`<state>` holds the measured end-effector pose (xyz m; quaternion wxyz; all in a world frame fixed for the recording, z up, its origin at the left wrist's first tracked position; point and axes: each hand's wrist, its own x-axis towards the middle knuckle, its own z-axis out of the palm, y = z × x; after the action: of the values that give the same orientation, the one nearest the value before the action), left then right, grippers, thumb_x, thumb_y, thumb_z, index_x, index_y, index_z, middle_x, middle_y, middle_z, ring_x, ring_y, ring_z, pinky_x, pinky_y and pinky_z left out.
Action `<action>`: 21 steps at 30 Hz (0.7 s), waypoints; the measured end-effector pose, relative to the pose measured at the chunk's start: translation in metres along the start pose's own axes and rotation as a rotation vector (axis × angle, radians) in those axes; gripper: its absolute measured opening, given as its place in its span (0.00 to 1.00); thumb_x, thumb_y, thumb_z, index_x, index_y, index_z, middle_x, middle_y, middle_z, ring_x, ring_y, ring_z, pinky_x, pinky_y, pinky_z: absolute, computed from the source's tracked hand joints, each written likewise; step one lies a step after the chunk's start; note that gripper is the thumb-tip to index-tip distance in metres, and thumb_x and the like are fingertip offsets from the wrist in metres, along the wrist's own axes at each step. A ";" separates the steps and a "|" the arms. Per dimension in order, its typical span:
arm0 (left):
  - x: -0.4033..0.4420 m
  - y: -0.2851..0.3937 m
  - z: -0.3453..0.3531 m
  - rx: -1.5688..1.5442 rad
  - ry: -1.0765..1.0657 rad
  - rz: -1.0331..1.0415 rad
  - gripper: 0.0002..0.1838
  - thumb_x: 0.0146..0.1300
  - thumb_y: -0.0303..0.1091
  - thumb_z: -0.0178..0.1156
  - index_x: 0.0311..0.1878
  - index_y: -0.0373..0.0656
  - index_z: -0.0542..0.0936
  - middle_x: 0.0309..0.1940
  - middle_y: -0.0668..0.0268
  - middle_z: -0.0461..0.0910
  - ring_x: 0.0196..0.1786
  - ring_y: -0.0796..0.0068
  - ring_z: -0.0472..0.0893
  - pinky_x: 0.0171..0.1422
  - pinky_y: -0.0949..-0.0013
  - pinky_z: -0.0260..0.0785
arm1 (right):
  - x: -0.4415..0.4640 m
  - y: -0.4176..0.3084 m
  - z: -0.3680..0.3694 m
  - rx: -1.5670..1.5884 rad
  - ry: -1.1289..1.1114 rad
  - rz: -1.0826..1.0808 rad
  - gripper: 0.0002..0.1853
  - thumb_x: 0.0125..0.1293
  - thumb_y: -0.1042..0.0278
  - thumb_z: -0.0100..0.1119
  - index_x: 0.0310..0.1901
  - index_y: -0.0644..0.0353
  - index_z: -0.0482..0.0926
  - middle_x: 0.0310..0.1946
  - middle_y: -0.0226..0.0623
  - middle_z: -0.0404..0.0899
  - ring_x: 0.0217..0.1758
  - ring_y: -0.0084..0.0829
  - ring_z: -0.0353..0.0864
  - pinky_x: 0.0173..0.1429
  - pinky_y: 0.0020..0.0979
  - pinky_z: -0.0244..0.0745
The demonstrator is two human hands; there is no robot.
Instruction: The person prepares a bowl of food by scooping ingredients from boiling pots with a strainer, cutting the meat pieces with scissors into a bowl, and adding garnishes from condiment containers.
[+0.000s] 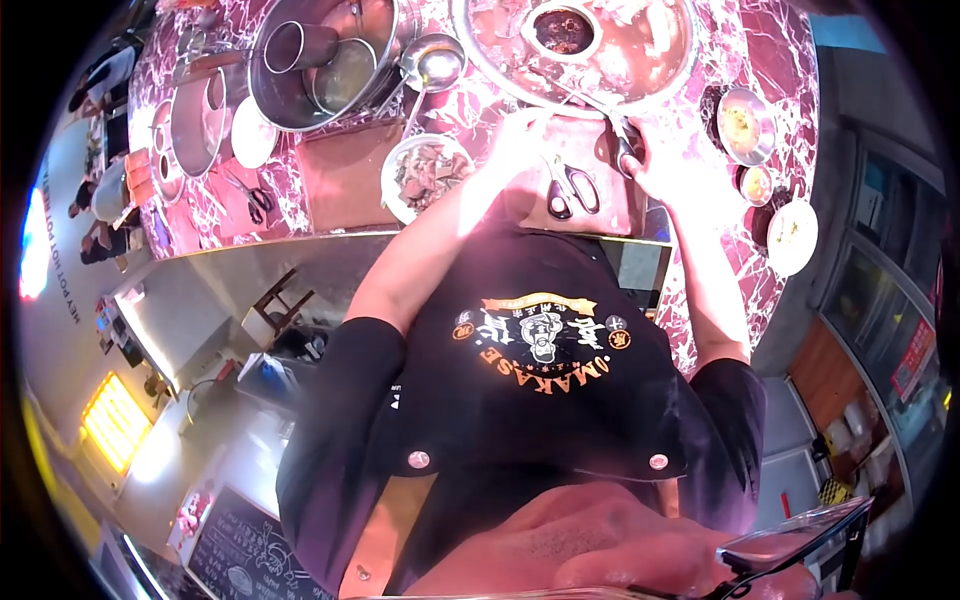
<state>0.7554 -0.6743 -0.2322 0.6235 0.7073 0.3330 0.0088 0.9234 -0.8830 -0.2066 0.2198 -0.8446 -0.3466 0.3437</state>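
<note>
My right hand (652, 165) grips the black handles of a pair of scissors (622, 140), whose blades point up and left over the near rim of the large round pot (480, 72). My left hand (520, 135) is at that rim, left of the blades. Its fingers look drawn together, but glare hides what they hold, if anything. Another pair of scissors (572, 190) with dark handles lies on the brown mat (615, 215) below my hands. Left of my left forearm stands a white bowl (388, 185) filled with chopped pieces (430, 175). Broth and food pieces surround the pot's central well (565, 30).
A deep metal pot (262, 100) with smaller vessels inside stands at the left, a ladle (435, 62) beside it. Further left lie more scissors (255, 195) and a white plate (255, 132). Small dishes (747, 125) and a white plate (792, 238) are at the right.
</note>
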 end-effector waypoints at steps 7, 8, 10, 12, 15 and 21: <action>-0.001 0.020 -0.007 0.011 -0.016 -0.069 0.15 0.70 0.30 0.55 0.56 0.36 0.82 0.43 0.61 0.85 0.45 0.77 0.81 0.52 0.72 0.74 | -0.021 -0.015 -0.046 -0.247 -0.008 -0.032 0.29 0.59 0.67 0.60 0.64 0.57 0.72 0.51 0.52 0.82 0.55 0.49 0.82 0.60 0.42 0.76; 0.000 0.015 -0.007 -0.051 -0.025 -0.030 0.15 0.70 0.30 0.56 0.55 0.36 0.82 0.43 0.63 0.85 0.44 0.77 0.81 0.52 0.72 0.74 | -0.026 -0.022 -0.054 -0.320 -0.043 0.032 0.29 0.59 0.66 0.60 0.64 0.56 0.72 0.50 0.54 0.82 0.55 0.48 0.83 0.60 0.42 0.76; 0.000 0.005 -0.014 -0.172 -0.034 0.049 0.14 0.70 0.30 0.56 0.54 0.34 0.82 0.43 0.66 0.84 0.43 0.78 0.80 0.50 0.73 0.74 | -0.027 -0.015 -0.056 -0.281 0.008 -0.015 0.31 0.57 0.64 0.62 0.64 0.55 0.71 0.49 0.52 0.82 0.53 0.49 0.82 0.58 0.43 0.77; -0.010 0.004 -0.029 -0.389 -0.102 -0.030 0.14 0.70 0.29 0.56 0.55 0.34 0.81 0.43 0.67 0.84 0.43 0.78 0.80 0.49 0.74 0.73 | -0.034 -0.021 -0.059 -0.269 0.052 -0.092 0.32 0.56 0.64 0.63 0.65 0.54 0.71 0.48 0.51 0.82 0.52 0.48 0.82 0.57 0.42 0.77; -0.045 0.009 -0.060 -0.618 -0.055 -0.133 0.16 0.71 0.27 0.56 0.59 0.34 0.79 0.45 0.65 0.83 0.44 0.77 0.82 0.46 0.75 0.75 | -0.035 -0.053 -0.059 -0.305 0.061 -0.165 0.35 0.53 0.66 0.65 0.65 0.56 0.69 0.54 0.48 0.78 0.56 0.48 0.79 0.61 0.44 0.74; -0.121 -0.026 -0.133 -0.779 0.066 -0.283 0.15 0.71 0.27 0.55 0.59 0.37 0.79 0.43 0.65 0.81 0.42 0.79 0.80 0.37 0.77 0.73 | -0.022 -0.115 -0.014 -0.200 -0.051 -0.387 0.36 0.52 0.66 0.66 0.66 0.56 0.68 0.59 0.49 0.75 0.63 0.52 0.74 0.66 0.47 0.71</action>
<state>0.5920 -0.6159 -0.1768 0.8285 0.3650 0.4186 0.0711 0.8719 -0.8246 -0.1173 0.1881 -0.7710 -0.5401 0.2801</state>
